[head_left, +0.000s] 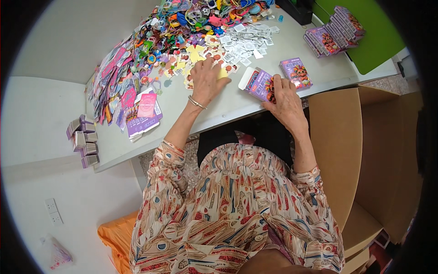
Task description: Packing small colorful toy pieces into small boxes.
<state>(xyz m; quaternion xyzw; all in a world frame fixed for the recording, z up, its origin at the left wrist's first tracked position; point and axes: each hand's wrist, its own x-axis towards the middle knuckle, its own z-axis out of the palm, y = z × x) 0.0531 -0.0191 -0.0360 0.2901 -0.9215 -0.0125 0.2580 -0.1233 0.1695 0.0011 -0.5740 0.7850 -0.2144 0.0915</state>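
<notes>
My right hand [286, 101] grips a small purple carton [258, 84] with its white end flap open, resting on the white table [228, 107] near the front edge. My left hand [206, 81] lies flat, fingers spread, on a scatter of small yellow and picture cards [197, 54] just left of the carton. A silver bangle sits on my left wrist. Whether the fingers pinch a card is hidden under the hand. Another closed purple carton [296, 72] lies just right of the held one.
A heap of colourful small toys and packets [182, 23] covers the table's back left. White paper slips [248, 41] lie behind the cards. Flat purple cartons [143, 119] are stacked at left, finished boxes [335, 29] at back right on a green board. An open cardboard box [340, 141] stands at my right.
</notes>
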